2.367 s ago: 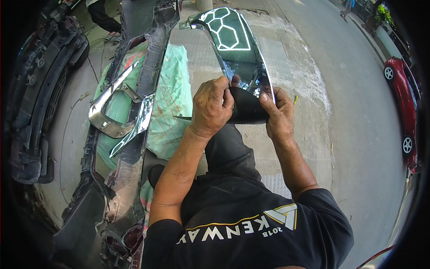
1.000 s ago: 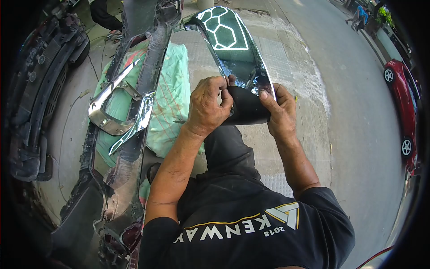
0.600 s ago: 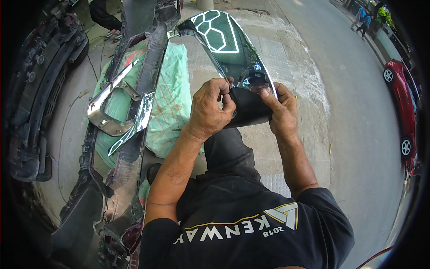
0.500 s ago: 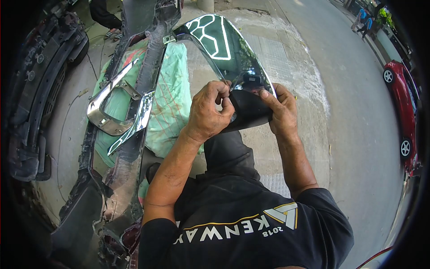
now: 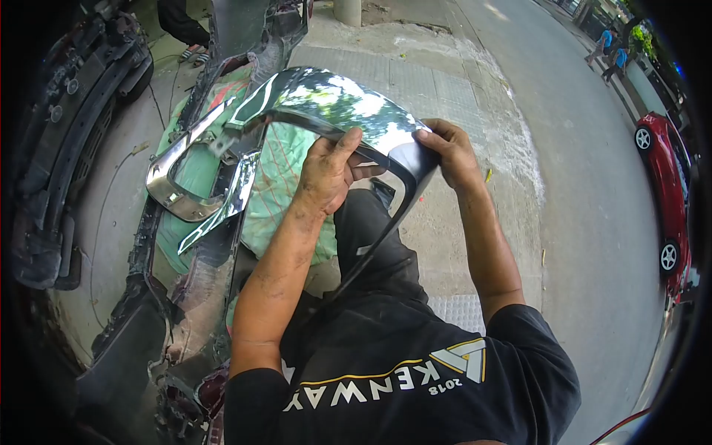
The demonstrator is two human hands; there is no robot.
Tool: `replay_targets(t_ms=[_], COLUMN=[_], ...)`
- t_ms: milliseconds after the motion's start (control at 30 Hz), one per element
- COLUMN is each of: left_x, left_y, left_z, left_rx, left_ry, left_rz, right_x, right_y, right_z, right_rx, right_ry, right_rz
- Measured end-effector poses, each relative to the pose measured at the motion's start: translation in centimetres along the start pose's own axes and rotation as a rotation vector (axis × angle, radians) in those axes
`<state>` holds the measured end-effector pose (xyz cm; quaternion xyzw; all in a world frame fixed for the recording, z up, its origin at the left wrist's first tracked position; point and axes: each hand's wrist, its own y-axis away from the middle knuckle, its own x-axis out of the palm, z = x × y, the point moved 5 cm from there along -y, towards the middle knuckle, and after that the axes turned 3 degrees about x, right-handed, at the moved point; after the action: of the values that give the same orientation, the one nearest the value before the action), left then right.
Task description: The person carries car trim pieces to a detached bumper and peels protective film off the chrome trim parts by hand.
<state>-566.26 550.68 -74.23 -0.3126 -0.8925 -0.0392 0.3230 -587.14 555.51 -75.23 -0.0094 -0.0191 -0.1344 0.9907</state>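
Observation:
I hold a curved chrome car trim piece (image 5: 348, 96), with a dark underside and a long black tail that sweeps down over my leg. My left hand (image 5: 326, 170) grips its inner lower edge, thumb up and fingers underneath. At the right end, where chrome meets black, my right hand (image 5: 449, 152) pinches the edge between thumb and fingers. The trim's far left end reaches over a second chrome trim piece (image 5: 165, 182), which lies open-framed on the worn bumper (image 5: 196, 285). Whether the two pieces touch there, I cannot tell.
Green plastic sheeting (image 5: 285, 200) lies under and beside the bumper. Another dark bumper (image 5: 81, 141) stands at far left. A person's legs (image 5: 182, 26) show at top left. On the road side are a red car (image 5: 667, 185) and two walkers (image 5: 612, 55).
The chrome trim has turned and lowered toward the left, and its black tail now hangs toward my lap. My left hand has shifted its hold along the inner edge; my right hand has moved slightly up-left.

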Motion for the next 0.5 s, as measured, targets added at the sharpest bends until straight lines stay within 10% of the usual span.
replay_targets(t_ms=[100,500], left_x=[0.1,3.4], left_y=[-0.3,0.3], left_z=[-1.0,-5.7], left_rx=[0.204,0.655], left_ry=[-0.074,-0.219], left_rz=[-0.08,-0.237], right_x=[0.3,9.4], right_y=[2.2,3.4], right_z=[5.0,9.3], right_rx=[-0.613,-0.904], right_ry=[0.588,0.441], right_rz=[-0.434,-0.385])
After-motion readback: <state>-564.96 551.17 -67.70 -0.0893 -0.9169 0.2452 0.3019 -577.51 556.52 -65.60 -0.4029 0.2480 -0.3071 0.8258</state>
